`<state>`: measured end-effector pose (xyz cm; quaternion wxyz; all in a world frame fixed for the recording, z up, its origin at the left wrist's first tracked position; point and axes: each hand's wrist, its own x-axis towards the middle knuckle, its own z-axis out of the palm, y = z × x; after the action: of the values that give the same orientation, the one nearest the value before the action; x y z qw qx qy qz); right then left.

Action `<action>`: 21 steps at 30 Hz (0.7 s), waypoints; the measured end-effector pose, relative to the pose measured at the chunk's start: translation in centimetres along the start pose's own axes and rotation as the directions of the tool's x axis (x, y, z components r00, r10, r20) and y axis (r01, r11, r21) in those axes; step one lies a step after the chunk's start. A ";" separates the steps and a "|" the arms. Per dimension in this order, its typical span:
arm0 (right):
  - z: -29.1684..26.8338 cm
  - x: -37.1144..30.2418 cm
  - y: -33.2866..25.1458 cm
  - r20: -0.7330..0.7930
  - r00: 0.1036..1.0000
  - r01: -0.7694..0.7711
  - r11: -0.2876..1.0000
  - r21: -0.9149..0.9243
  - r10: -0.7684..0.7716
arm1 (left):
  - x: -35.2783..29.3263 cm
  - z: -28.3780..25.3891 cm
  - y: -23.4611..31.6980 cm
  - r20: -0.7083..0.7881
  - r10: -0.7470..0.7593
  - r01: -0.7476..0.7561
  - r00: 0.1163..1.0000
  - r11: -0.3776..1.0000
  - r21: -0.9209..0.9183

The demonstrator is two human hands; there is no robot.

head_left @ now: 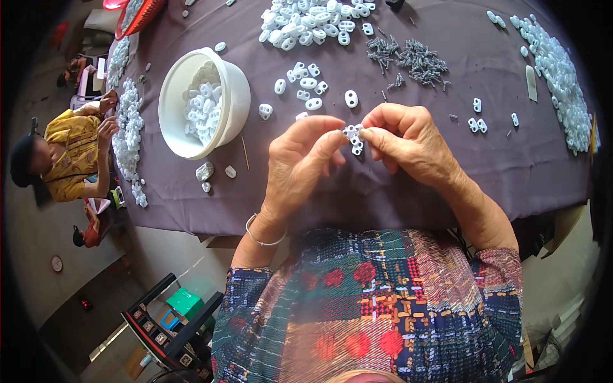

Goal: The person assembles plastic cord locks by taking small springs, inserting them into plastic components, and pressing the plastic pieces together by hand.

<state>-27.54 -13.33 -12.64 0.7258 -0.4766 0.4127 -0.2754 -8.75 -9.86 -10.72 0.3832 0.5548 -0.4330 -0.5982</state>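
My left hand [305, 156] and my right hand [408, 137] meet above the purple tablecloth [447, 172]. Both pinch the same small white plastic part [354, 137] between thumb and fingertips. A metal bangle circles my left wrist. Loose white plastic pieces [306, 86] lie on the cloth just beyond my fingers. A heap of small dark screws [412, 60] sits farther back to the right.
A white bowl [231, 96] holding white pieces stands at the left. Larger piles of white pieces lie at the far middle [313, 22], the right edge [562, 83] and the left edge [128, 127]. A person in yellow [70, 153] sits at the left.
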 end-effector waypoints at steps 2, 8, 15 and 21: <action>0.0 0.0 0.0 -0.007 1.000 -0.004 1.000 -0.014 0.004 | -0.1 -0.1 -0.1 0.012 -0.016 0.016 1.000 1.000 0.026; 0.1 0.0 0.1 0.005 1.000 0.006 1.000 -0.022 -0.005 | -0.2 0.8 -0.4 0.015 0.029 -0.031 0.999 0.992 0.125; 0.2 0.0 0.4 -0.021 0.998 0.057 0.994 -0.096 -0.059 | 0.0 1.4 -1.4 -0.030 0.132 -0.124 0.991 0.975 0.182; 0.6 0.1 0.7 -0.057 0.995 0.078 0.989 -0.125 -0.085 | 0.3 1.7 -1.8 -0.076 0.202 -0.178 0.976 0.953 0.246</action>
<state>-26.97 -12.84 -13.17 0.6699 -0.5279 0.4316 -0.2937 -10.43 -9.39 -12.50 0.3911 0.5818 -0.5333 -0.4736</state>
